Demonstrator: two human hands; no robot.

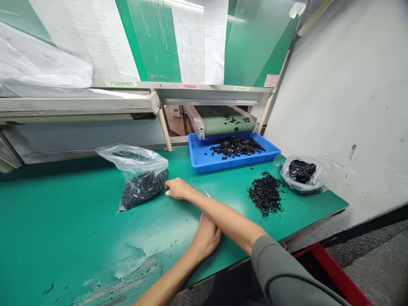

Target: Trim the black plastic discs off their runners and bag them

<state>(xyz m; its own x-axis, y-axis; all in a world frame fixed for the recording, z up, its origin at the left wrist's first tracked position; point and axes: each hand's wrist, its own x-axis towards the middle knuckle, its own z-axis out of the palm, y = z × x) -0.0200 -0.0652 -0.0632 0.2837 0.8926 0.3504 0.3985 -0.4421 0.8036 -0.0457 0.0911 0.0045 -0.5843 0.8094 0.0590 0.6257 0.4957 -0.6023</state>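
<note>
My right hand (178, 188) reaches across to the left, fingers curled together beside a clear plastic bag (143, 187) of small black parts. A bit of white shows at its fingertips; what they hold, if anything, is hidden. My left hand (207, 236) rests on the green table under my right forearm, its fingers mostly covered. A thin metal tool (203, 189) pokes out beyond the forearm; whether the left hand holds it does not show. To the right lies a loose pile of small black pieces (266, 194).
A blue tray (236, 161) with black ring-like parts stands below the end of a green conveyor belt (228, 127). At the right, an open plastic bag (302, 172) holds black rings. A white wall borders the table's right side. A red bin (334, 272) is below the front edge.
</note>
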